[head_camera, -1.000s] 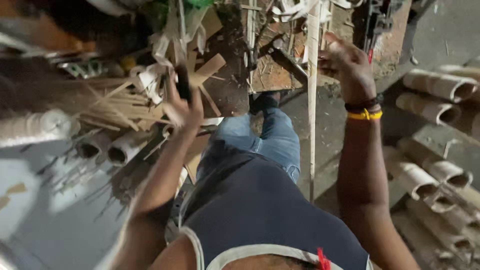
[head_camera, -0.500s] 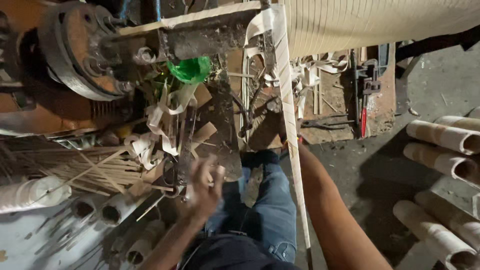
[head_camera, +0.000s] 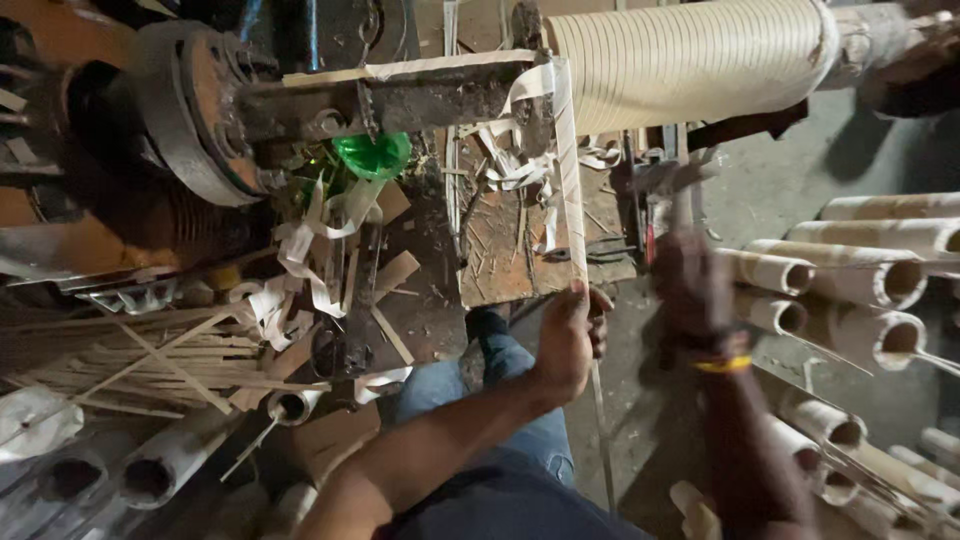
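Cluttered workshop, left hand (head_camera: 566, 340) gripping strip (head_camera: 566, 170)

The left hand (head_camera: 568, 340) pinches a long pale paper strip (head_camera: 566, 170) running up to the ribbed cream cardboard tube (head_camera: 690, 60); the blurred right hand (head_camera: 692, 285) hovers beside it.

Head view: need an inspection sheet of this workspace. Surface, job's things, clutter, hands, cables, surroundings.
Surface: dirty floor, littered with wood scrap.
Job's things: pale strip runs from the wound tube on the machine down past the left hand.
Clutter: loose strip curls, thin sticks, a green plastic piece.
Hands: left hand closed on the strip; right hand blurred, grip unclear, yellow band at the wrist.
Cables: nothing seen.
Surroundings: rusty machine wheel at left; cardboard tubes piled at right, more lower left.
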